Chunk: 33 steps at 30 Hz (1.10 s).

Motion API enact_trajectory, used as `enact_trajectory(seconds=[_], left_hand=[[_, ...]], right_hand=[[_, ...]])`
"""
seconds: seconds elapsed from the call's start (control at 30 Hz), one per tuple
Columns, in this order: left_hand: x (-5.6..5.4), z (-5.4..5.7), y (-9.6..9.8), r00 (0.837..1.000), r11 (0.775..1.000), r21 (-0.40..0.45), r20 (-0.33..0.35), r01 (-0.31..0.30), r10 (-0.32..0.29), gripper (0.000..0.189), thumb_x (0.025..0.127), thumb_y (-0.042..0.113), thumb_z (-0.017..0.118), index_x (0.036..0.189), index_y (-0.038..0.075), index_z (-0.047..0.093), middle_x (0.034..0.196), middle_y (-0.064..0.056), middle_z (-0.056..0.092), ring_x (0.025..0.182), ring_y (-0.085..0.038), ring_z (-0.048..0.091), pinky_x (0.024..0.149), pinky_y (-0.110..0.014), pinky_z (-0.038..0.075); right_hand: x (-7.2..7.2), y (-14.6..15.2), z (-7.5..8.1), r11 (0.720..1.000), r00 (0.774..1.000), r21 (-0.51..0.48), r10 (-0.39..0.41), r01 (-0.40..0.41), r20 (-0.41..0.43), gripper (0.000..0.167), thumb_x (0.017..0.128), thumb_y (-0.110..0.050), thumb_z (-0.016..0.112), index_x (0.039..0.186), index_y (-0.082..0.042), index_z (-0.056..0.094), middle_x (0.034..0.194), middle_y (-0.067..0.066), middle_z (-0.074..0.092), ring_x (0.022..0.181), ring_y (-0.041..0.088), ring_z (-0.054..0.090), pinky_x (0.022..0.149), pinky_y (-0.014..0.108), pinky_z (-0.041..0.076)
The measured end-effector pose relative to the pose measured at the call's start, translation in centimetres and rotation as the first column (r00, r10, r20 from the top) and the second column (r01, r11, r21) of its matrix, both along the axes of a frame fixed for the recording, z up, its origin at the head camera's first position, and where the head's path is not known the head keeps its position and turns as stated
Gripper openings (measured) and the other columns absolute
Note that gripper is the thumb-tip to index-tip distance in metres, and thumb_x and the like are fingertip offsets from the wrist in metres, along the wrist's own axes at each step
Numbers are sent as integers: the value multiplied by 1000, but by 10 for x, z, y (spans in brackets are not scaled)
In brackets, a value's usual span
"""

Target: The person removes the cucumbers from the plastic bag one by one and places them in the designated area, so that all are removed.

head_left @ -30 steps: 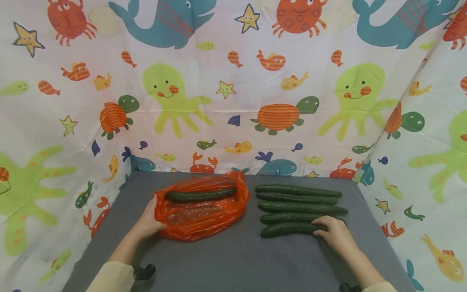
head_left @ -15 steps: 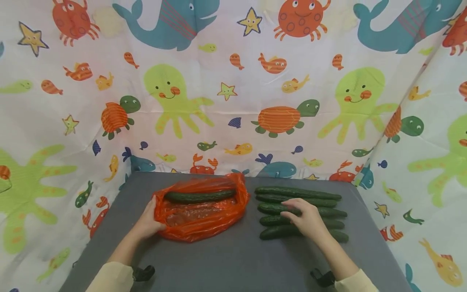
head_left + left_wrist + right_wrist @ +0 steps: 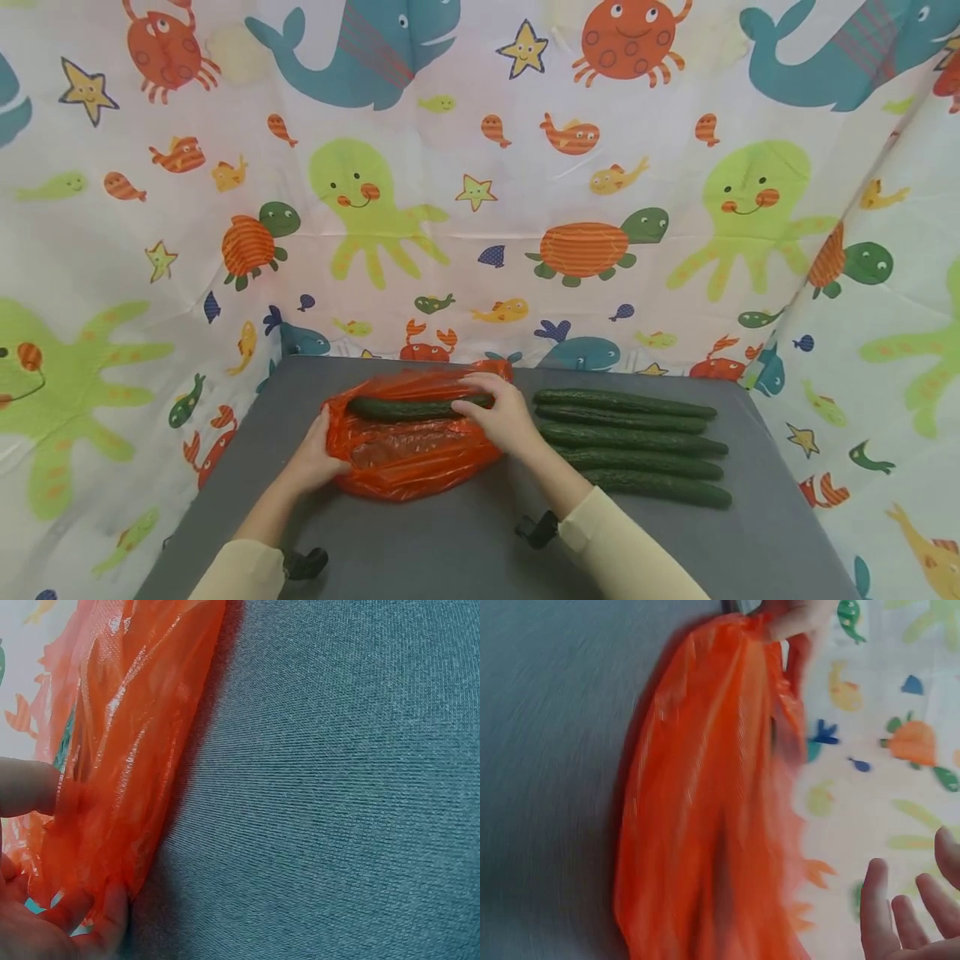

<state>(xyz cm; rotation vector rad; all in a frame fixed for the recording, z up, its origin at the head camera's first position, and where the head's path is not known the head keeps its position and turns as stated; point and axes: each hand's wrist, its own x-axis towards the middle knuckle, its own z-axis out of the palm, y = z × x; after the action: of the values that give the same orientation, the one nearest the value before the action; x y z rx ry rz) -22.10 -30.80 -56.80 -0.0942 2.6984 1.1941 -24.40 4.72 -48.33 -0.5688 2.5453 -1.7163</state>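
Observation:
An orange plastic bag (image 3: 420,479) lies on the grey table with its mouth spread wide. Inside it is one long dark green cucumber (image 3: 405,409). My left hand (image 3: 317,457) grips the bag's left end; in the left wrist view the thumb (image 3: 26,787) is at the bag's edge and the fingers (image 3: 105,922) curl at the plastic. Over the bag's right end hovers my right hand (image 3: 504,414), overlapping the cucumber's right end in the head view. In the right wrist view its fingers (image 3: 877,907) are spread apart with nothing between them.
Several more cucumbers (image 3: 637,442) lie side by side in a row at the right of the grey table (image 3: 420,550). A white curtain (image 3: 480,275) printed with sea animals hangs behind the table and along both sides.
My right hand has left the row of cucumbers and moved left across the table to above the bag. The left hand keeps its grip on the bag.

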Motion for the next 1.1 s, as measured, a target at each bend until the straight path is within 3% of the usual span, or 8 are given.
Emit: enact_trajectory(seconds=[0.17, 0.3, 0.4, 0.47, 0.7, 0.9, 0.97, 1.1], left_hand=[[1, -3, 1, 1000, 1000, 9, 9, -13, 13, 129, 69, 9, 81, 160, 3, -10, 167, -27, 0, 150, -50, 12, 118, -65, 19], [3, 0, 4, 999, 999, 25, 23, -26, 25, 129, 69, 9, 81, 160, 5, -11, 167, -27, 0, 150, -50, 12, 118, -65, 19], [4, 2, 5, 999, 999, 28, 22, -28, 28, 130, 69, 9, 81, 160, 4, -11, 167, -27, 0, 150, -50, 12, 118, -65, 19], [4, 2, 5, 999, 999, 33, 21, -29, 28, 130, 69, 9, 81, 160, 4, -11, 167, -27, 0, 150, -50, 11, 118, -65, 19], [3, 0, 2, 1000, 999, 37, 3, -28, 28, 129, 69, 8, 80, 160, 4, -12, 167, -27, -1, 150, -50, 11, 119, -64, 20], [4, -1, 0, 999, 999, 20, 25, -39, 38, 129, 70, 9, 80, 160, 5, -12, 167, -26, -2, 149, -51, 12, 118, -64, 20], [4, 0, 1, 999, 999, 23, 32, -43, 42, 129, 71, 10, 80, 160, 5, -13, 167, -26, -2, 149, -51, 12, 118, -65, 20], [4, 1, 3, 998, 998, 38, 45, -52, 51, 130, 71, 12, 80, 160, 7, -13, 167, -25, -2, 149, -51, 12, 117, -65, 20]], right_hand=[[-16, -36, -28, 1000, 992, -22, -8, 11, 129, 44, 90, -33, 75, 132, -22, 66, 139, 6, 60, 79, 20, 74, 71, 32, 60], [-26, -52, -49, 997, 993, 78, -30, 21, 115, 46, 91, -27, 74, 135, -20, 65, 142, 3, 60, 106, 19, 69, 85, 39, 58], [-33, -55, -60, 983, 995, 185, -31, 12, 96, 50, 91, -22, 74, 139, -15, 61, 147, 6, 56, 136, 28, 52, 105, 48, 49], [-34, -54, -65, 969, 995, 248, -21, -4, 100, 54, 91, -20, 75, 141, -12, 59, 151, 10, 52, 141, 31, 47, 111, 51, 43], [-33, -53, -77, 936, 995, 339, -91, 98, -37, 45, 89, -16, 77, 132, -11, 66, 127, 8, 66, 120, 29, 59, 99, 45, 52], [-33, -61, -79, 907, 1000, 420, 19, -13, -10, 57, 91, -14, 75, 145, -13, 56, 159, 10, 41, 146, 34, 36, 113, 50, 41], [-36, -62, -81, 898, 1000, 440, 10, -7, -5, 55, 92, -14, 73, 145, -12, 56, 159, 10, 41, 147, 33, 36, 115, 50, 39], [-44, -64, -87, 915, 997, 396, -67, 77, -38, 42, 94, -11, 70, 135, -9, 64, 146, 12, 56, 138, 31, 49, 113, 47, 42]])
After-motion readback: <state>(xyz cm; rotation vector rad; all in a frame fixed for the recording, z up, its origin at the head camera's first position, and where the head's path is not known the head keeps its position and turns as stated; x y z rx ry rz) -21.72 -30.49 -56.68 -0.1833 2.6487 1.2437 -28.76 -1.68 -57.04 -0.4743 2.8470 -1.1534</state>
